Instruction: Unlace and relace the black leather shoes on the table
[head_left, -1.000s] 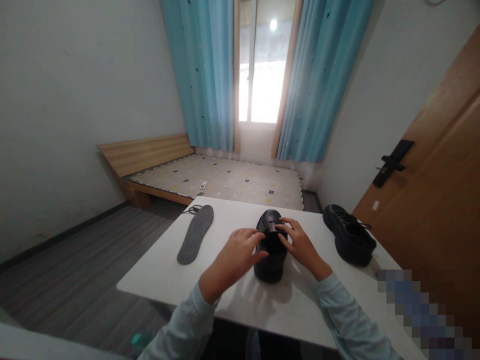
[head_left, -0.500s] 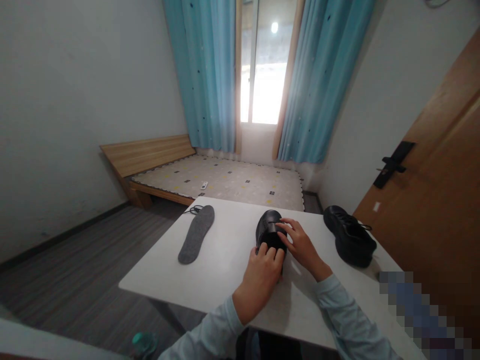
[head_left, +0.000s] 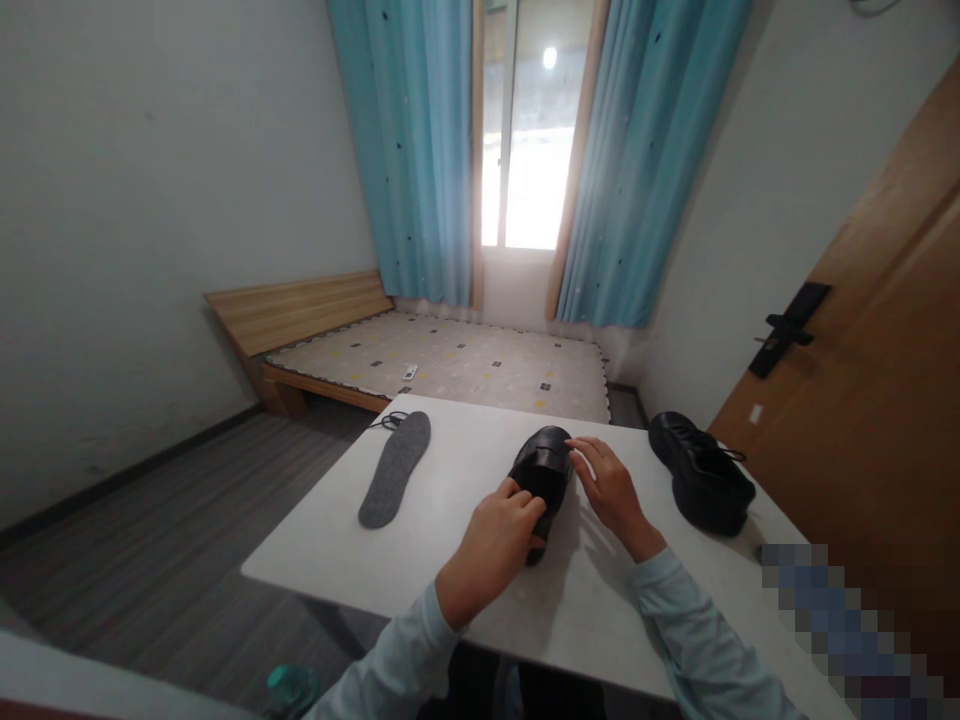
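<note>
A black shoe (head_left: 546,462) is on the white table in front of me, its toe pointing away and its opening toward me. It lies a little slanted. My left hand (head_left: 504,535) grips the shoe's side near the heel, fingers curled over the rim of the opening. At the right of the toe is my right hand (head_left: 611,490), with fingers stretched out and their tips at the upper's edge. The shoe's inside is dark. To the left lies a grey felt insole (head_left: 396,470), with a thin black shoelace (head_left: 390,420) by its far end.
The other black shoe (head_left: 705,475), with its lace in, stands near the right edge of the white table (head_left: 330,545). Beyond the table is a bed (head_left: 450,360) with a small white device (head_left: 410,372) on it. A wooden door (head_left: 862,380) is at right.
The shoe has turned, its toe swinging right and its heel showing more. My left hand has shifted left and toward me along the rim. My right hand has moved slightly right, off the shoe's tongue area.
</note>
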